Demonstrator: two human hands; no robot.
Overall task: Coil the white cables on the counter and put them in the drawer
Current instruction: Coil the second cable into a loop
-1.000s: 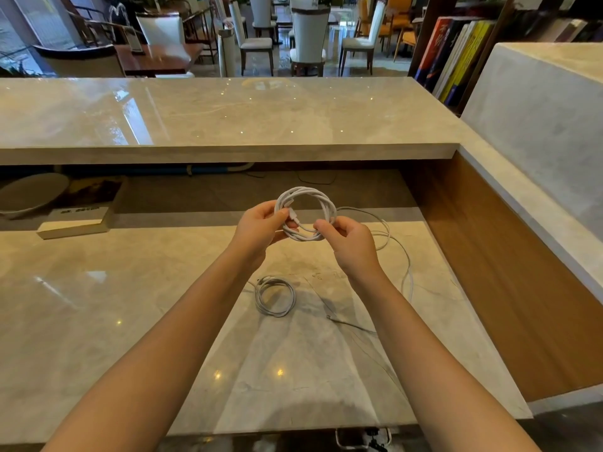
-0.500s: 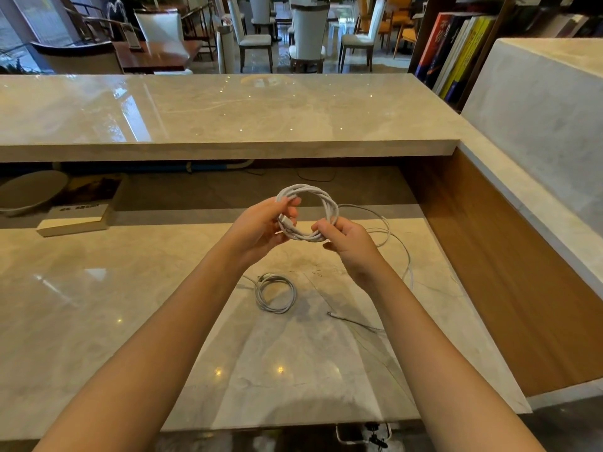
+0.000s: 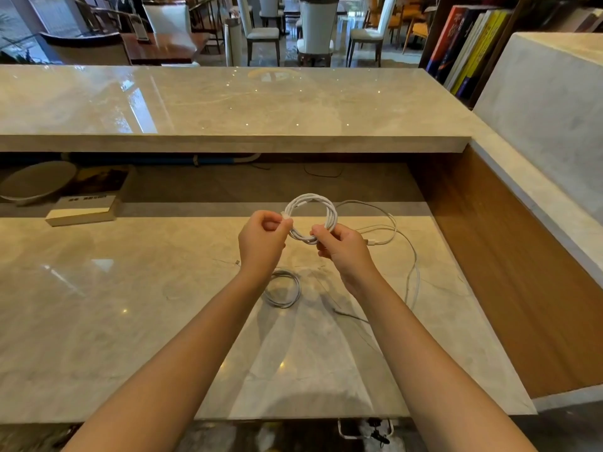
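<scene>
I hold a white cable coil (image 3: 315, 203) upright above the marble counter (image 3: 114, 305). My left hand (image 3: 262, 239) pinches the coil's left side, where a plug end shows. My right hand (image 3: 342, 247) grips its lower right part. A smaller coiled white cable (image 3: 287, 290) lies flat on the counter just below my wrists. A loose white cable (image 3: 391, 230) sprawls uncoiled on the counter to the right, running down toward my right forearm. No drawer is in view.
A raised marble bar top (image 3: 228, 102) overhangs the back of the counter. Under it at the left sit a book (image 3: 83, 210) and a round dish (image 3: 32, 184). A wooden side panel (image 3: 509, 256) closes off the right. A thin dark wire (image 3: 349, 316) lies near my right forearm.
The coil has turned in my hands so its ring faces me more fully. My left fingers have shifted to pinch the plug end at the coil's left side.
</scene>
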